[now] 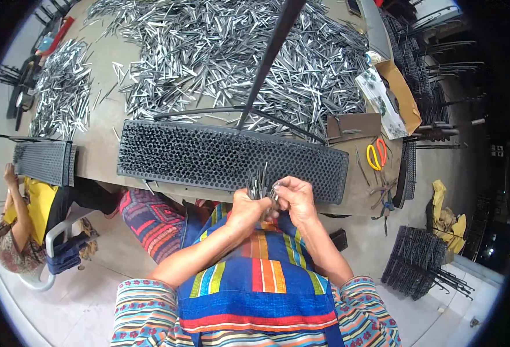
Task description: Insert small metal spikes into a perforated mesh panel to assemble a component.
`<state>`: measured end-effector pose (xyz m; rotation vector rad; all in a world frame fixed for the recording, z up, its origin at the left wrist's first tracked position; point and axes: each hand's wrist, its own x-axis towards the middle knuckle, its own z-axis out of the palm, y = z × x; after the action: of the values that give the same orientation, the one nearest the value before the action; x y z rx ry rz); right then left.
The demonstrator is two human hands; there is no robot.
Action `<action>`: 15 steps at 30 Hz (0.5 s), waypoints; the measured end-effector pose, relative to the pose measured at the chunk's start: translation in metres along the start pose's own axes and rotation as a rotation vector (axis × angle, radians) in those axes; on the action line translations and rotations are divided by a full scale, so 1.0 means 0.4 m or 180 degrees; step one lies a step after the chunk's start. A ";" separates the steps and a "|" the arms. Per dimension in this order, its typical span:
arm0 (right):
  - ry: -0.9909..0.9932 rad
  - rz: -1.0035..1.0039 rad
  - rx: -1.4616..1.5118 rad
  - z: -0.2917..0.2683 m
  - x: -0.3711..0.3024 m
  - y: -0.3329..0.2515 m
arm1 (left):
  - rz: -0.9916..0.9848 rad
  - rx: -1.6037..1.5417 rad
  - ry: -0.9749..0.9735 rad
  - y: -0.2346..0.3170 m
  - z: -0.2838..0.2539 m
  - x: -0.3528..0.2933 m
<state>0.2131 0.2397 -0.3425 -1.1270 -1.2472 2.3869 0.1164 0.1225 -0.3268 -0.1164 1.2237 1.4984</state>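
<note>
Your left hand (244, 213) is curled around a bundle of thin dark strips (259, 184), ends fanned upward; your right hand (299, 199) pinches with thumb and forefinger at the bundle's right edge, one strip or several, can't tell; both hands sit close together above your blue striped apron (255, 309), just at the near edge of the perforated black rack (318, 172); that rack lies long side toward you on the desk (100, 151), its left part dense with dark upright pieces, the right part showing more bare holes; a black rod (270, 61) rises from its far side, across your view; behind it, a big heap of silvery strips (249, 69), and a smaller strip pile (61, 87) to the left; right of the rack, scissors (373, 157) with yellow and orange-red handles, near a flat brown pad (356, 124) and an open cardboard box (398, 92); far left, a co-worker (21, 248) sits with a hand at another perforated rack (42, 162); on the floor at right, stacked black racks (414, 260) near yellow cloth (448, 218).
</note>
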 end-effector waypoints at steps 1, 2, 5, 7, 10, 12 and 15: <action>-0.0003 0.0005 -0.0009 0.002 -0.002 -0.001 | 0.0000 -0.0010 0.0003 -0.002 -0.006 -0.002; -0.0008 0.0038 -0.0184 0.004 -0.005 -0.003 | -0.0097 -0.0028 0.0032 -0.003 -0.010 -0.007; 0.0063 -0.0138 -0.0518 0.005 0.000 -0.006 | -0.0203 -0.0143 0.0226 -0.011 -0.024 -0.018; 0.0318 -0.0707 -0.0678 0.004 0.014 -0.012 | -0.0207 -0.0241 0.0394 -0.013 -0.033 -0.031; 0.0737 -0.1529 -0.0729 0.023 0.047 -0.049 | -0.0496 0.0010 0.0117 -0.017 -0.054 -0.060; 0.0794 -0.2208 -0.1189 0.036 0.082 -0.065 | -0.0439 0.0257 -0.0054 -0.034 -0.073 -0.075; 0.0802 -0.2695 -0.1525 0.049 0.134 -0.077 | -0.0282 0.0224 -0.0337 -0.063 -0.093 -0.091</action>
<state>0.1579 0.2739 -0.3401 -0.7307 -1.7815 1.3302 0.1293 0.0669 -0.3354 -0.0430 1.1700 1.3664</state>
